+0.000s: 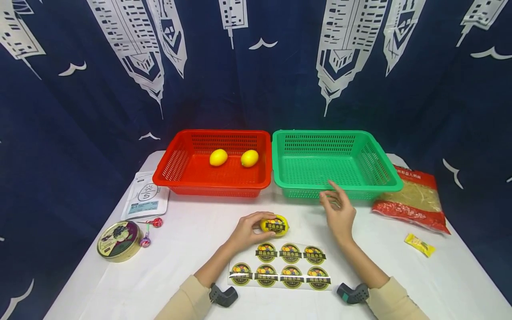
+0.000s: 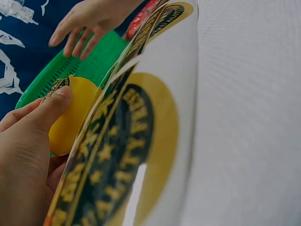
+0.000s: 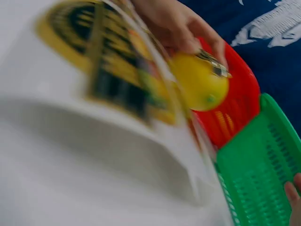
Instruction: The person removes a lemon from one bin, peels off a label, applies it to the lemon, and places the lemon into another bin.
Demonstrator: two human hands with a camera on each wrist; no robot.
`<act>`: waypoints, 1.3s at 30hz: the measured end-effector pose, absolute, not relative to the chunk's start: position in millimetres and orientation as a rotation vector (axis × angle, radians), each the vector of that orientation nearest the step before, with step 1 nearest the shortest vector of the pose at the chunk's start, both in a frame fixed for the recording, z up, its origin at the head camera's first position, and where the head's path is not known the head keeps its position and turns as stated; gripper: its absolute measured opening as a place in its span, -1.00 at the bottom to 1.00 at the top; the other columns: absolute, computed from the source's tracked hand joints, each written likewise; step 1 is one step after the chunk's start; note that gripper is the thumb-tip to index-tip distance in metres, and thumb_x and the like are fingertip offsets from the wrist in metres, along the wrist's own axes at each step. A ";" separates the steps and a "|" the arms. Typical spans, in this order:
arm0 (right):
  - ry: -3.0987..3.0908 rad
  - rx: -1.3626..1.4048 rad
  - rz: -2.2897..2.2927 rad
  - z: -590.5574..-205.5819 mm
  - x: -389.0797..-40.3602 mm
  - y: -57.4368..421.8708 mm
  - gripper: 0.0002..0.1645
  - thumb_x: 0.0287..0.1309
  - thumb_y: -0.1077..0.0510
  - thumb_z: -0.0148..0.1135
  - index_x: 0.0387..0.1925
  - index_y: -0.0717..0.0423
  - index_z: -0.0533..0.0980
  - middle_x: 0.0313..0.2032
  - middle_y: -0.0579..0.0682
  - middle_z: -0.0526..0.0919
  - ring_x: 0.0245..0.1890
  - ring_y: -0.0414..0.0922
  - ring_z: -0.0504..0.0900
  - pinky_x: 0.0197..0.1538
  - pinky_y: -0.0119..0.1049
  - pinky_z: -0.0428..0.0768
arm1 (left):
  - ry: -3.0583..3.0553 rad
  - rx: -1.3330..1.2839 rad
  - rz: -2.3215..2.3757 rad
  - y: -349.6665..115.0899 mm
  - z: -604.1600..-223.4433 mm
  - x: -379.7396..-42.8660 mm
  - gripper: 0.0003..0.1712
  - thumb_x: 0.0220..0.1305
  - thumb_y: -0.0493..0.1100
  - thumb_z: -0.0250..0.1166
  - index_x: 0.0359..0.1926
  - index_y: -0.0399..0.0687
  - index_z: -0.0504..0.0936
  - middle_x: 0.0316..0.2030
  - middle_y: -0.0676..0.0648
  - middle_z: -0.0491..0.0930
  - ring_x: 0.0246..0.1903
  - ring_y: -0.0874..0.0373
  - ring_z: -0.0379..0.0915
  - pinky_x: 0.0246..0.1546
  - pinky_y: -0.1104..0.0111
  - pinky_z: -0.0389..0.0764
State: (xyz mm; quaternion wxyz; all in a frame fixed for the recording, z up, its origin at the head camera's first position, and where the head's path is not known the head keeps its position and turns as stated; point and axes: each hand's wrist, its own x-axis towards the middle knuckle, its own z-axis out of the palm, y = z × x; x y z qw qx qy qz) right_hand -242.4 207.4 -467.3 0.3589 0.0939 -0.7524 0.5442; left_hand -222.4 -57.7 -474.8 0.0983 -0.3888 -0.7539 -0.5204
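My left hand [image 1: 245, 233] grips a yellow lemon [image 1: 276, 226] between thumb and fingers, just above the table. A round black-and-gold label [image 1: 275, 226] lies across the lemon's upper face. In the left wrist view the thumb [image 2: 60, 101] presses at the label's edge. My right hand [image 1: 340, 215] is raised before the front rim of the green basket [image 1: 336, 189], fingers loosely bent and holding nothing. Below the hands lies a sheet of round labels [image 1: 245, 256], with a bare spot at its top left. In the right wrist view the sheet looms blurred beside the lemon [image 3: 200, 84].
Two lemons [image 1: 218, 157] sit in the red basket [image 1: 216, 191], left of the green one. At left are a white pouch [image 1: 146, 195], a round tin [image 1: 118, 241] and two lollipops [image 1: 145, 242]. Rightward lie a red-and-clear food bag [image 1: 416, 198] and a yellow wrapped sweet [image 1: 419, 245].
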 end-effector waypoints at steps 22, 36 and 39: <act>-1.711 -0.316 1.674 -446.1 -239.9 228.6 -0.56 0.13 0.17 0.26 0.06 0.20 0.47 -0.46 -0.01 0.64 -0.43 -0.29 0.58 -0.32 -0.58 0.52 | -2.311 -1.112 -1.657 -54.8 -490.2 -237.8 -0.53 -0.05 -0.27 0.45 -0.03 -0.13 0.59 -0.01 -0.05 0.56 -0.06 0.20 0.51 -0.17 0.43 0.59; -1.577 -0.304 1.845 -451.5 -244.6 226.7 -0.58 0.11 0.23 0.26 0.04 0.18 0.47 -0.55 -0.15 0.60 -0.37 -0.23 0.61 -0.18 -0.53 0.54 | -2.220 -1.110 -1.664 -32.7 -367.0 -275.0 -0.51 -0.06 -0.23 0.46 -0.02 -0.14 0.61 0.02 -0.06 0.55 -0.03 0.16 0.49 -0.14 0.35 0.59; -1.561 -0.303 1.848 -454.3 -245.6 227.2 -0.59 0.11 0.23 0.26 0.03 0.17 0.47 -0.55 -0.14 0.59 -0.37 -0.22 0.61 -0.16 -0.51 0.55 | -2.176 -1.115 -1.663 -9.2 -343.1 -297.6 -0.51 -0.04 -0.21 0.45 0.00 -0.13 0.60 0.00 -0.04 0.55 -0.05 0.17 0.49 -0.13 0.38 0.59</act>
